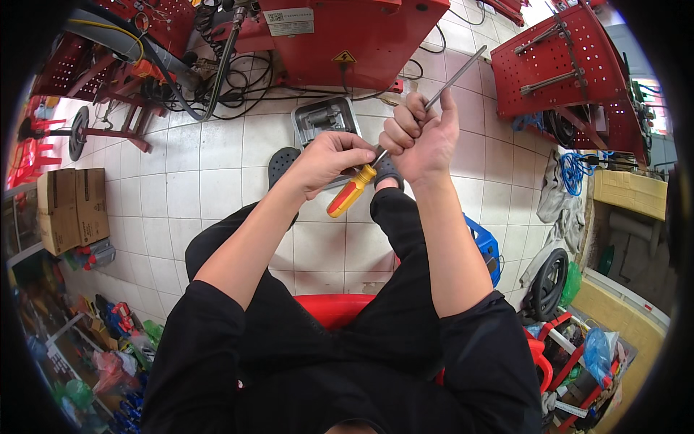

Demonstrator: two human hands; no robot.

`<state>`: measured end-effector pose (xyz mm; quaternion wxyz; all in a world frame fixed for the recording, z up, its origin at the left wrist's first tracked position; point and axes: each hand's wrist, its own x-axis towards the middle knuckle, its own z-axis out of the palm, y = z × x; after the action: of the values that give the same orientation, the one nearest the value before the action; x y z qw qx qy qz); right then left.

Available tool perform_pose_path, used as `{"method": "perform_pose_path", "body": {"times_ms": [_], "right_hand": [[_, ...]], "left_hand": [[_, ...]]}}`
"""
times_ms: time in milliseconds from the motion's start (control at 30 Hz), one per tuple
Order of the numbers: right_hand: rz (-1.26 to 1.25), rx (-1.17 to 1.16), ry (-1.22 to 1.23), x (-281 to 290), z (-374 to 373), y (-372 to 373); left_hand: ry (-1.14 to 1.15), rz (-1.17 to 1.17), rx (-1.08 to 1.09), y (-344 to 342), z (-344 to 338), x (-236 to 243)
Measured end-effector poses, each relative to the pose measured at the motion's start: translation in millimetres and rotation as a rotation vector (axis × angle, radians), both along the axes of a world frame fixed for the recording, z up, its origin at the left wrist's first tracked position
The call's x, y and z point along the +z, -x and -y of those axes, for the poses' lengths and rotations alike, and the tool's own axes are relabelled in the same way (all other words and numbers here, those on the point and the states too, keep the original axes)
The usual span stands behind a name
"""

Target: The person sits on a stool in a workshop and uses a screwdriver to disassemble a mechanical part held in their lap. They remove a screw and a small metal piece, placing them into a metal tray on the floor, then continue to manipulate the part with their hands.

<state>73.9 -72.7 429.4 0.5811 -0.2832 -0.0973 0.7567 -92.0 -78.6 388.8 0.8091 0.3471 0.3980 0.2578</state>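
Two hands, left hand (329, 160) and right hand (423, 137), grip one screwdriver (405, 123), apparently.

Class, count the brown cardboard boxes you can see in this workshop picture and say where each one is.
3. Two cardboard boxes sit side by side at the left edge on the tiled floor; a third box lies at the right edge. Clutter may hide others.

We see orange-yellow screwdriver handle (350, 191), silvery shaft. We note red machine (354, 36), red perforated panel (571, 61), white tiled floor (210, 166), black trousers (405, 239), blue crate (486, 247).
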Motion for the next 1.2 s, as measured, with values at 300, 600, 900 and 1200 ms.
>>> {"method": "perform_pose_path", "body": {"times_ms": [300, 600, 900, 1200], "right_hand": [[0.020, -0.004, -0.059, -1, 1, -2], [0.047, 0.086, -0.103, 3, 3, -1], [-0.015, 0.106, -0.079, 3, 3, 3], [-0.017, 0.126, -0.100, -1, 3, 2]], "left_hand": [[-0.247, -0.053, -0.041, -1, 1, 10], [-0.187, -0.038, -0.207, -1, 3, 0], [-0.083, 0.040, -0.271, -3, 7, 3], [-0.103, 0.032, -0.260, -8, 11, 2]]}}
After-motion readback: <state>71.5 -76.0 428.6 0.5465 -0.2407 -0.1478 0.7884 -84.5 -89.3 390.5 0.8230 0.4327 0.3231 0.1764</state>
